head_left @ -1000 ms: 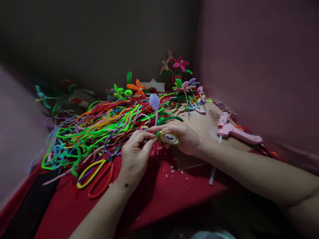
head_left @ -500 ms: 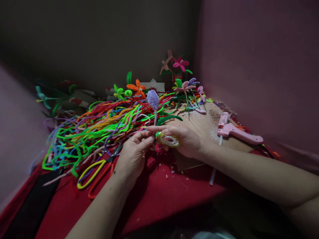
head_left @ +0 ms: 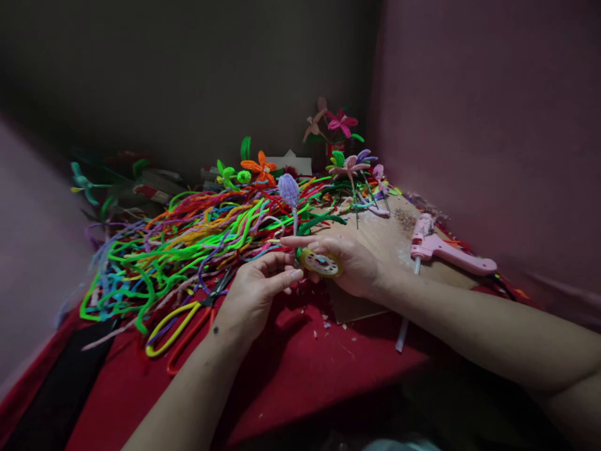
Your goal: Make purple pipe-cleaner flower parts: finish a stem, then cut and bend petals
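Note:
A purple pipe-cleaner flower bud stands upright on a pale purple stem between my hands. My left hand has its thumb and fingers closed around the lower stem, where a bit of green wrap shows. My right hand grips a roll of tape with a white, holed core and a yellowish rim, close against the stem. The right index finger stretches across the stem above the roll. The fingers partly hide the stem's lower end.
Loose pipe cleaners pile up at left and centre. Scissors with yellow and red handles lie by my left forearm. A pink glue gun rests on cardboard at right. Finished flowers stand behind, on a red cloth.
My left thumb has straightened and shifted right, toward the tape roll. The roll has tilted slightly in my right hand. The flower stays upright in nearly the same spot.

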Tool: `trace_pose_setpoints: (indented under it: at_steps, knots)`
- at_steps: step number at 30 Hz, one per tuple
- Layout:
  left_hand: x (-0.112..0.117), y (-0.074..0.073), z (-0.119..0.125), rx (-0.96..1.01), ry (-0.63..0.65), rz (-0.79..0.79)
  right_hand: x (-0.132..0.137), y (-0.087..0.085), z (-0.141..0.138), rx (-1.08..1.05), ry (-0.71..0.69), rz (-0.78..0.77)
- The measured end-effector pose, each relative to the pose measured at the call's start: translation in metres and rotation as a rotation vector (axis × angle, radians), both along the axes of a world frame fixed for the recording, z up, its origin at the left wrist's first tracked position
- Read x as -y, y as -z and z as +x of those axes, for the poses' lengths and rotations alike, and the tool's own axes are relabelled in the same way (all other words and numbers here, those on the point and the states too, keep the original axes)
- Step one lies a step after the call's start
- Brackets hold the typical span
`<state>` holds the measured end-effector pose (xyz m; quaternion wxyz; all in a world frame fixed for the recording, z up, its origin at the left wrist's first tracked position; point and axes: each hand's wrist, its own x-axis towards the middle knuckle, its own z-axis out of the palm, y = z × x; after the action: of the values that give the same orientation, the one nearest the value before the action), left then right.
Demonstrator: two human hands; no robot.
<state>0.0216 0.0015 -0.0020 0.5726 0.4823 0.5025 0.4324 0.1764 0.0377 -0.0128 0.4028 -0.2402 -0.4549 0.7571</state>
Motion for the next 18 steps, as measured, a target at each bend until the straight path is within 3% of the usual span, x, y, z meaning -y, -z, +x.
trace_pose_setpoints:
  at_steps: [8, 18]
  knots:
    - [-0.0028, 0.0037, -0.0096, 0.014, 0.054, -0.048, -0.0025, 0.0026, -0.0009, -0.033, -0.019, -0.061]
    - [-0.0054, 0.0085, -0.0048, -0.040, 0.031, 0.036, -0.0014, 0.0010, -0.0005, 0.001, -0.073, -0.040]
